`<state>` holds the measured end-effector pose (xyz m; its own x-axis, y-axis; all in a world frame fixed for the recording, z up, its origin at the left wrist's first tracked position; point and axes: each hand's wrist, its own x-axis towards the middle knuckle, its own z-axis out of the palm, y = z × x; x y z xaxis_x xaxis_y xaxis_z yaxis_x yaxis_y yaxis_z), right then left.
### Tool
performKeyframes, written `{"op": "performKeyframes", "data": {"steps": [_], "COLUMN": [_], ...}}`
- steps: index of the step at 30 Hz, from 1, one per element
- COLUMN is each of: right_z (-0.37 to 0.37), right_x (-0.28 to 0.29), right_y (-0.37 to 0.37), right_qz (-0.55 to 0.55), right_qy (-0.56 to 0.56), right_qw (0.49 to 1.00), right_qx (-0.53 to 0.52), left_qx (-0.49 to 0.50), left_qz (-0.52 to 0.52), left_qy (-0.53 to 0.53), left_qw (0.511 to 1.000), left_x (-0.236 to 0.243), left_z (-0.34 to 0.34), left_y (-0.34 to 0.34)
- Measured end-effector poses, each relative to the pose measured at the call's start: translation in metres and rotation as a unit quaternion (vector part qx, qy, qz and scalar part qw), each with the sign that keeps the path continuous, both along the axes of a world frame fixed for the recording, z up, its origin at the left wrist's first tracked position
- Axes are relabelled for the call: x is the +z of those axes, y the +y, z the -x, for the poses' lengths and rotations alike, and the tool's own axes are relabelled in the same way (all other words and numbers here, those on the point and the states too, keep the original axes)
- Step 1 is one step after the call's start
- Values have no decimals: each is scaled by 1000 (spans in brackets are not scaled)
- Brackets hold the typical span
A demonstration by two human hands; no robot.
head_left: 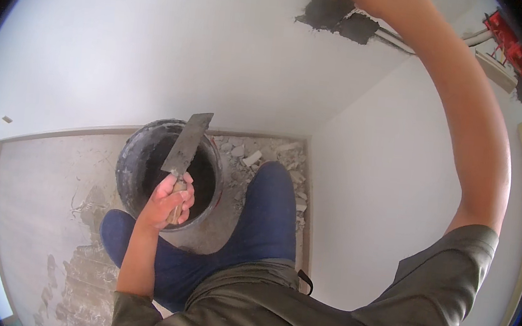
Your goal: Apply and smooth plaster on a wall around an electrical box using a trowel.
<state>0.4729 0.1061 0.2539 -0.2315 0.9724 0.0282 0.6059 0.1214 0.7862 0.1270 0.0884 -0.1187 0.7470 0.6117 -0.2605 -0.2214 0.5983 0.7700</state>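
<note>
I wear an olive-green shirt (pixel 334 321) with short sleeves, the right sleeve (pixel 453 257) loose and creased at its hem. My trousers (pixel 255 225) are dark blue. My forearms are bare, without gloves or watch.

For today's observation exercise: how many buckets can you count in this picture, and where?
1. A single dark bucket stands on the floor in the room's corner, directly below the trowel held in the left hand. Others could be hidden outside the view.

I have one view only, a fisheye on the wearer's head; it looks steeply down the body toward the floor (pixel 40 173), the bucket (pixel 132 163) near below; white walls (pixel 159 46) bend around the rim, far and right.
</note>
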Motion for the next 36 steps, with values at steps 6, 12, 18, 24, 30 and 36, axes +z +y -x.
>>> {"op": "performKeyframes", "data": {"steps": [6, 12, 18, 24, 30, 36], "right_z": [-16, -17, 26, -93, -86, -46], "right_x": [30, 49, 19, -43, -264, -328], "right_y": [-10, -4, 3, -74, -65, -12], "right_qz": [49, 108, -151, -171, -324, -313], "right_qy": [178, 215, -68, 336, 843, 870], "right_qw": [976, 969, 936, 912, 428, 381], "right_qx": [118, 60, -312, 163, -33, -10], "left_qx": [-11, -11, -17, -21, -14, 0], "left_qz": [9, 13, 15, 14, 10, 4], "left_qy": [-6, 0, 4, -19, -18, -12], "left_qw": [1000, 1000, 1000, 999, 1000, 1000], "left_x": [-4, -6, -9, -10, -13, -18], "left_z": [-8, -6, -7, -8, -9, -5], "left_y": [1, 1, 2, 3, 3, 1]}}
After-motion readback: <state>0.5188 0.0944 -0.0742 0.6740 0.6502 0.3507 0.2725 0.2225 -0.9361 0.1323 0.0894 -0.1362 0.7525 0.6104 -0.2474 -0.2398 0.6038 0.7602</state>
